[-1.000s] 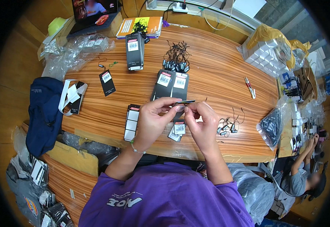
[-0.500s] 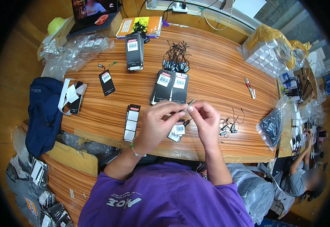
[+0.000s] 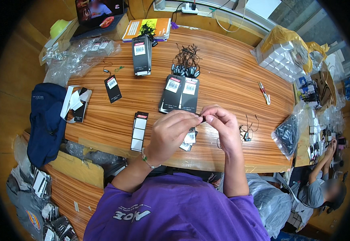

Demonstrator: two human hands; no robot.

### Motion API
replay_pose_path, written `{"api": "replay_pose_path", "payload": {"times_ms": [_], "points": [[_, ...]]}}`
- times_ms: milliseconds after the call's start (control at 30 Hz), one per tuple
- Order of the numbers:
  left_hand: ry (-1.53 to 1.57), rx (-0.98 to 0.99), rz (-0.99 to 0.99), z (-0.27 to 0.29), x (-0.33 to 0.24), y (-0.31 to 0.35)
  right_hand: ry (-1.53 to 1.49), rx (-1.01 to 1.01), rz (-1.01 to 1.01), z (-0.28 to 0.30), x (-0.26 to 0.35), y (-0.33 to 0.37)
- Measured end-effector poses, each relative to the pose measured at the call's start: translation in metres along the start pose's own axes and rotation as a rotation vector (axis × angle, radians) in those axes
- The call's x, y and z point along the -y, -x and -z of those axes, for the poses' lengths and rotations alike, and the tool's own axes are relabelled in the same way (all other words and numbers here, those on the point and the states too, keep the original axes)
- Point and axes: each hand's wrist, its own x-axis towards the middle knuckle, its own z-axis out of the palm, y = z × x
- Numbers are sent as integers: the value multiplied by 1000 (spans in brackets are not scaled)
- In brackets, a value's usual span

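My left hand [image 3: 171, 130] and my right hand [image 3: 224, 125] meet over the table's near edge, fingertips pinched around a small dark piece [image 3: 202, 119]. It looks like the end of a black cord, but the fingers cover most of it. A thin dark cord hangs below my right hand. Under my left hand lies a small stack of tags with white labels [image 3: 190, 138], partly hidden. Just beyond are two stacks of black hang tags [image 3: 190, 94], with a bundle of black cords [image 3: 187, 56] behind them. Right of my right hand lie loose black cords [image 3: 246, 134].
A black and white label strip [image 3: 139, 131] lies left of my hands. Farther off stand a tall tag stack [image 3: 142, 56], a single tag [image 3: 112, 88] and a red-and-white cutter [image 3: 265, 93]. A blue bag [image 3: 46, 120] is at left, a bagged bundle [image 3: 286, 134] at right. Another person sits far right.
The thin pointed thing that showed between my fingertips is out of sight, and a dark piece shows there. My right hand shifted slightly right; some loose cords beside it are gone or covered.
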Motion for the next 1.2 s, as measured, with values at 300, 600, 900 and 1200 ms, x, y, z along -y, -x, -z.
{"api": "replay_pose_path", "payload": {"times_ms": [300, 600, 900, 1200], "points": [[-19, 123, -125, -1, 3, -2, -380, -130, 223, 6, 7, -10], [217, 163, 273, 3, 8, -9, -595, 133, 352, -4, 45, -38], [-156, 439, 615, 92, 78, 33, -255, 10, 544, 4, 81, -36], [-289, 304, 527, 88, 81, 53, -84, 33, 441, 6, 71, -53]]}}
